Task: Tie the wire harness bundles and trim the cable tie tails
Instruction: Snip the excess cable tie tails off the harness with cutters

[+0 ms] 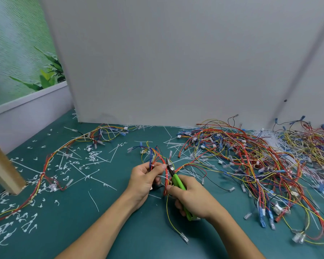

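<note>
Wire harness bundle [158, 156], red, yellow and blue leads, held up just above the green bench [120, 221], centre of view. Left hand [146, 179] pinches it, fingers and thumb curled round the wires at a white cable tie [153, 166]. Right hand [193, 199] is wrapped round green-handled cutters [175, 180], whose nose points up beside the left thumb, touching the wires. Can't tell if the blades are closed. Big tangled pile of harnesses [260, 161] lies right. One long harness [64, 146] lies left among scattered white trimmed tails [26, 221]. White panel [176, 62] stands behind.
</note>
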